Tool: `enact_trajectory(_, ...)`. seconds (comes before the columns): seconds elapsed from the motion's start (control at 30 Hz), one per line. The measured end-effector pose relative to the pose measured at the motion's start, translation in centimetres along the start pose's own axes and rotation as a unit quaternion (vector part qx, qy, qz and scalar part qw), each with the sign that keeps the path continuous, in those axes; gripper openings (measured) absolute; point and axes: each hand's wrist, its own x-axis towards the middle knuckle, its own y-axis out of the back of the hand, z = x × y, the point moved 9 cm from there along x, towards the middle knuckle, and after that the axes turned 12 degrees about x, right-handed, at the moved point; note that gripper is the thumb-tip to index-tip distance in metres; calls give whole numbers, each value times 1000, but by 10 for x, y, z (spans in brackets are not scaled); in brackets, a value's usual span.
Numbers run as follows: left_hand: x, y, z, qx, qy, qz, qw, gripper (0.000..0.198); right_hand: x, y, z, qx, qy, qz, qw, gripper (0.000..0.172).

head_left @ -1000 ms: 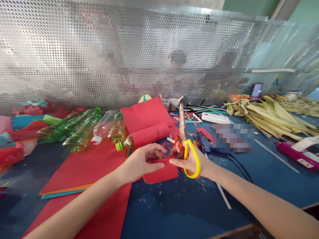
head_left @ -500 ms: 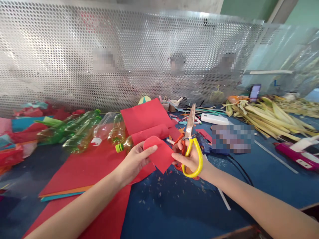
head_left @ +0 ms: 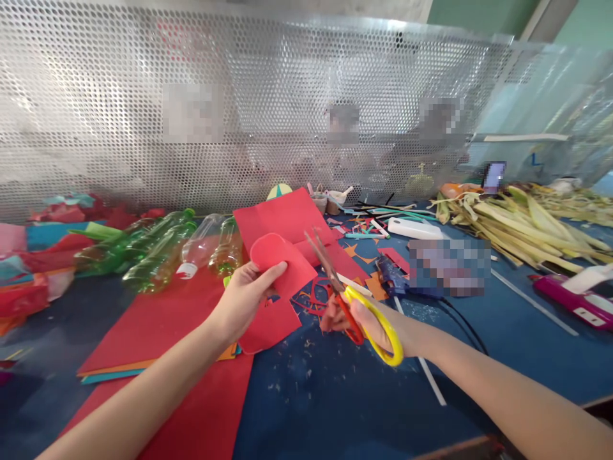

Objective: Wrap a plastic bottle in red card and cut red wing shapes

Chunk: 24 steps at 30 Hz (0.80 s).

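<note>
My left hand (head_left: 244, 297) pinches a small red paper piece (head_left: 287, 271) with one rounded edge, thumb on top. To its right, my right hand (head_left: 352, 316) grips scissors (head_left: 352, 303) with one yellow and one red handle. Their blades are slightly parted and point up and left, close to the paper's right side but apart from it. Beneath the left hand lies another cut red piece (head_left: 271, 324). Behind the held piece, a large red sheet (head_left: 282, 214) rests partly curled. More red sheets (head_left: 167, 338) lie under my left forearm, with orange and blue ones below.
Plastic bottles (head_left: 160, 259) and crumpled coloured paper (head_left: 62, 255) sit at the left. A blue glue gun (head_left: 393, 275), paper scraps (head_left: 361, 249), a white device (head_left: 414, 228) and dried husks (head_left: 522, 220) are at the right. A perforated screen (head_left: 287, 96) stands behind.
The left hand has carried the red paper up and left. My right hand has let go of the paper's edge, and the scissors have swung from upright to pointing up-left, blades parting.
</note>
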Motion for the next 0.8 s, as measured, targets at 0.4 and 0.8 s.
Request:
enact_trajectory(0.4,-1,5,8,-36,2,34,999,27,-10,-15,-11,-111,-28,-81,990,63)
enact_trajectory(0.8,-3,5,10,-11,17,63,998,30,-6,-13,-11,-119,-45,-71,989,56)
